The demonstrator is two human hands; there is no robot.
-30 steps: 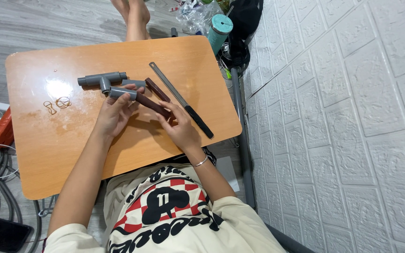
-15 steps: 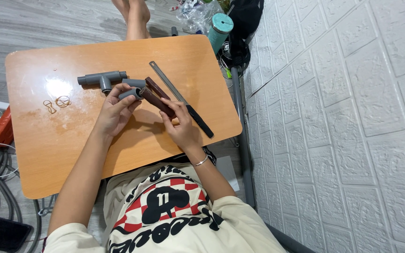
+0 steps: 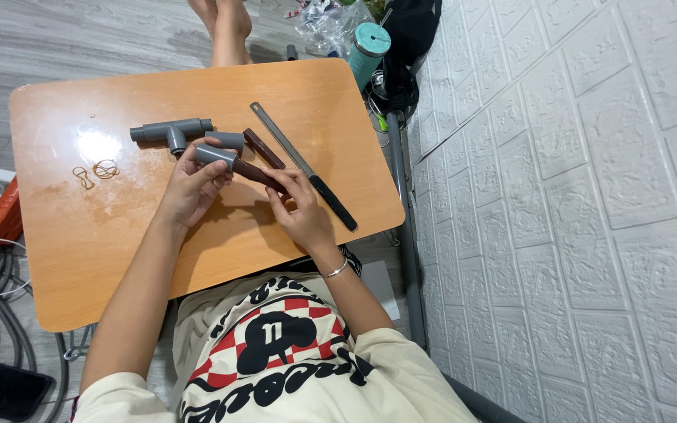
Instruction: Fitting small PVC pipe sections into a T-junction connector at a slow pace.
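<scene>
two hands mid-table | left hand (image 3: pixel 190 188) fingers clamp grey fitting (image 3: pixel 215 155) | right hand (image 3: pixel 301 215) fingers clamp brown rod (image 3: pixel 258 173)

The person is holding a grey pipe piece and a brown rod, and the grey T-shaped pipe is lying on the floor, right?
Not quite. The head view shows the grey T-shaped pipe lying on the wooden table, not the floor. The left hand and right hand do hold the grey pipe piece and brown rod.
</scene>
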